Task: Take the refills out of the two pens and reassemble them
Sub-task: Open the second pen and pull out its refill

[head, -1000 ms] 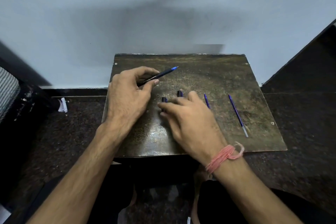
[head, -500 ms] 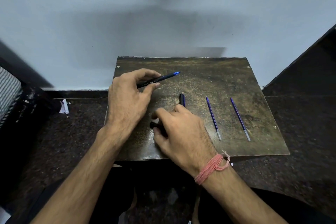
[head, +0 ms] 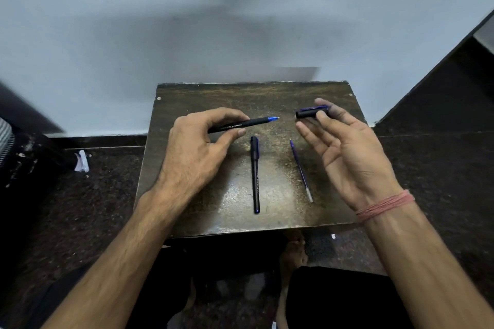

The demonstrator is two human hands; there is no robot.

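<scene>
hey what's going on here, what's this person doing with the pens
A person sits at a small dark board, working on pens. The left hand grips an uncapped black pen with its blue tip pointing right. The right hand pinches a pen cap near that tip, apparently about to cap it. A second, capped pen and one loose refill lie on the board between the hands.

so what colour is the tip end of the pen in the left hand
Blue, on a black pen; the head view shows it in the left hand.
</scene>
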